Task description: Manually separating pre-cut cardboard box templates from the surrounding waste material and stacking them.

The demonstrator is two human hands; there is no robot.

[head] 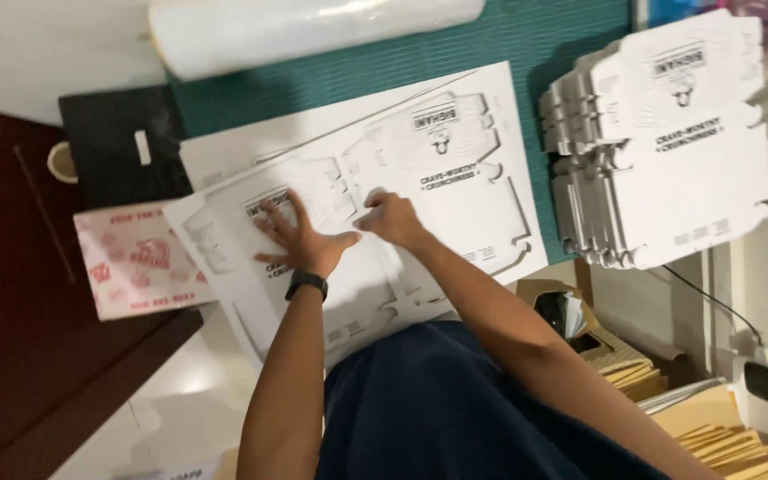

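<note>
A green mat (544, 36) covers the worktop, pale floor shows below it and a dark wooden cabinet (11, 293) stands off to one side; on the mat lies a big white die-cut sheet (455, 169), printed in black, and that's our landmark; both hands are on it. The left hand (300, 238) lies flat with fingers spread, pressing the near part of the sheet, a black band on its wrist; the right hand (393, 218) sits just beside it, fingers curled at a cut edge, though whether it pinches the card I cannot tell. Beyond the sheet's far edge a clear plastic roll (313, 27) lies across the mat; to the sheet's right, a stack of punched-out white blanks (668, 151) with the same black print; to its left a pink-and-white printed package (140, 267), touching a black flat folder (117, 142); below the stack, brown cardboard pieces (722, 436) are heaped near a wall socket.
</note>
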